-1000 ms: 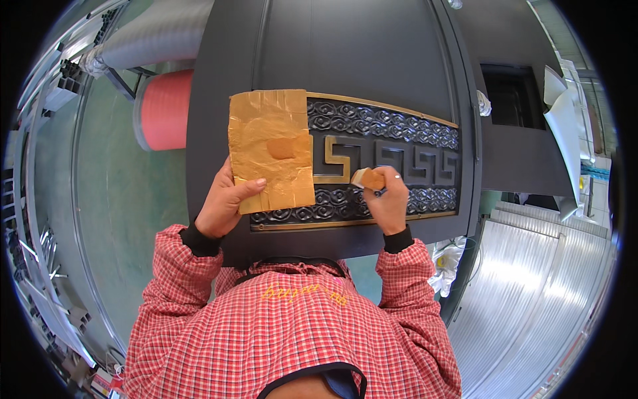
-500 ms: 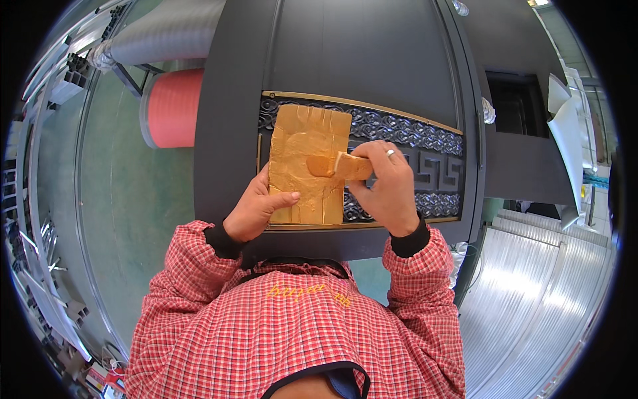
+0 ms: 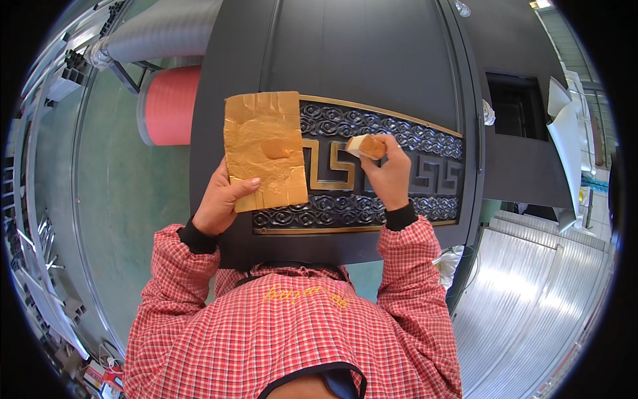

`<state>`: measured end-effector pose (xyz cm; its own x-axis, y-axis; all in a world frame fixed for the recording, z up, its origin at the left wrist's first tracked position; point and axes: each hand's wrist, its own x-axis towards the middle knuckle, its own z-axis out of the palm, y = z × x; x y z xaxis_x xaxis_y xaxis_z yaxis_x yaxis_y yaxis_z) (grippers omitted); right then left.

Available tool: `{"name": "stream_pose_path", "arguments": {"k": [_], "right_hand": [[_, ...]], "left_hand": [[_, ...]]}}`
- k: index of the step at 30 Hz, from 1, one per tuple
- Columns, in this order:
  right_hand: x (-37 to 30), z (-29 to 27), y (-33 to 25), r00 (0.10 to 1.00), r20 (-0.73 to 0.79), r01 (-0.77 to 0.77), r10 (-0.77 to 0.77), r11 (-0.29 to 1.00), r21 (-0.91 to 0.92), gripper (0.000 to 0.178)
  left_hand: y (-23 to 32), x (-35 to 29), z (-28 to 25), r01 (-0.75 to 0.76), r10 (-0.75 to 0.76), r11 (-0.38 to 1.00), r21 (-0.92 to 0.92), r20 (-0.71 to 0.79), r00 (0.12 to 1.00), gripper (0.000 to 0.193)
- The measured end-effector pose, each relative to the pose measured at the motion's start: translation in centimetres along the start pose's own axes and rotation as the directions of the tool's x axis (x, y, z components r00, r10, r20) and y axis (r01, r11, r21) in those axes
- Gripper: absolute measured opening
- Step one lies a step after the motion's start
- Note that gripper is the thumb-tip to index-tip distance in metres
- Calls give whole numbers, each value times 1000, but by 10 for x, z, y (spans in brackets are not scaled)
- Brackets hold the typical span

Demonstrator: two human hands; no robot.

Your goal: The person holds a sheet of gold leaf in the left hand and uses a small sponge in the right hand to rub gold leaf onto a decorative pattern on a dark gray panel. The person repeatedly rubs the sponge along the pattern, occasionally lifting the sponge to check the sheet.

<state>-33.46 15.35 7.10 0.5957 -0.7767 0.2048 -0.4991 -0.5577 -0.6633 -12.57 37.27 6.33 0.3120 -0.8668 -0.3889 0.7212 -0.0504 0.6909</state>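
Observation:
My left hand (image 3: 222, 198) grips the lower left edge of a flat, gold-coated board (image 3: 256, 133), its thumb on top. A wet-looking patch of gold paint (image 3: 274, 148) lies on the board. Between the thumb and fingers of my right hand (image 3: 391, 176) is a small sponge block (image 3: 367, 146), gold-stained with a pale face. It hovers over or touches the raised key pattern (image 3: 342, 176) of a dark door panel (image 3: 359, 50); which, I cannot tell. Key shapes left of the sponge are gold; those on the right are dark. The board hides the panel's left part.
Dark scroll bands (image 3: 332, 209) with gold edge strips border the key pattern. A pink roll (image 3: 171, 106) and a grey foil-like roll (image 3: 166, 30) stand at the left. Ribbed translucent sheets (image 3: 531, 286) lie at the lower right. Another dark panel (image 3: 525, 159) has a rectangular opening.
The gold board has moved left with my left hand, uncovering gold key shapes. My right hand has lifted the sponge off the board and brought it over the key pattern.

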Motion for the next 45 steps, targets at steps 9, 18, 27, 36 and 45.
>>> {"name": "stream_pose_path", "arguments": {"k": [9, 18, 27, 36, 45], "right_hand": [[2, 16, 15, 998, 46, 52, -46, 990, -133, 29], [2, 12, 3, 999, -24, 43, -44, 998, -49, 25], [2, 16, 20, 999, 15, 30, -29, 996, -89, 30], [-4, -18, 46, 994, -101, -54, 41, 989, -136, 28], [-2, -4, 35, 999, -30, -38, 34, 987, -154, 25]], "left_hand": [[0, 1, -4, -16, 16, 1000, 2, -14, 1000, 60], [-1, 3, -1, -5, 5, 1000, -1, -11, 1000, 58], [1, 1, 0, -9, 9, 1000, -1, -15, 1000, 59], [-2, 5, 3, 0, 0, 1000, 5, -12, 1000, 59], [-1, 4, 6, 7, -6, 1000, 24, -15, 1000, 60]]}}
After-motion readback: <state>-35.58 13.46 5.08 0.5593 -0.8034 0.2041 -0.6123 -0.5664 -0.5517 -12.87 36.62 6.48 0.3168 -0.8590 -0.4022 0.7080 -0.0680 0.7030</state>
